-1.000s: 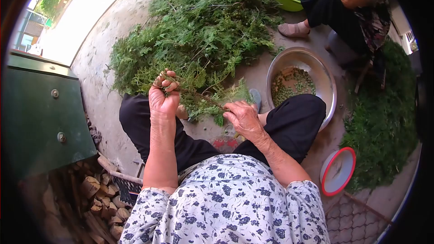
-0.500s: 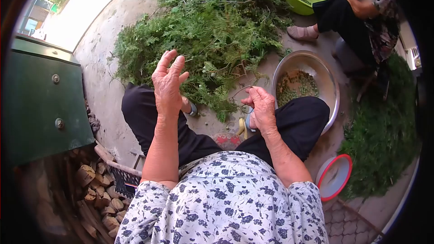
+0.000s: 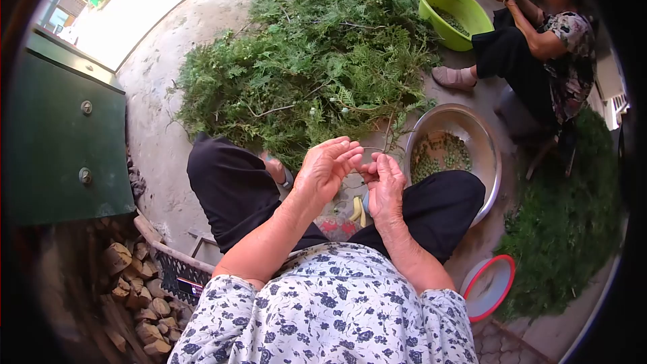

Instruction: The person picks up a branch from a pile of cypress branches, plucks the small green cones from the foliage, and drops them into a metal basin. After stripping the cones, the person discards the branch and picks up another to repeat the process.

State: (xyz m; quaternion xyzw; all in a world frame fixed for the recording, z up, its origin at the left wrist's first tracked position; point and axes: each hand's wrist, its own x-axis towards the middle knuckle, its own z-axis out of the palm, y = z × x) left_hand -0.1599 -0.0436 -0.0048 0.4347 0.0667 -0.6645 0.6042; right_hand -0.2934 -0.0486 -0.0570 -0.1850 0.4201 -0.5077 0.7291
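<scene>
My right hand (image 3: 385, 187) pinches the lower end of a thin green sprig (image 3: 389, 131) that stands up from its fingers, in front of my right knee. Close beside it on the left is my left hand (image 3: 328, 170), palm turned inward, fingers loosely spread near the stem. Beyond both hands lies a big heap of green conifer branches (image 3: 296, 61). A steel basin (image 3: 488, 155) with small green cones or berries (image 3: 441, 155) in it stands at my right knee.
At the upper right, a seated person (image 3: 559, 47) holds a sprig near a lime green basin (image 3: 431, 17). More greenery (image 3: 559, 229) and a red-rimmed white basin (image 3: 509, 280) are at right. A green cabinet (image 3: 60, 135) and chopped firewood (image 3: 145, 310) are on the left.
My left hand has come down and right, close to my right hand. The view has shifted slightly. The other person's hands are now in view with a sprig.
</scene>
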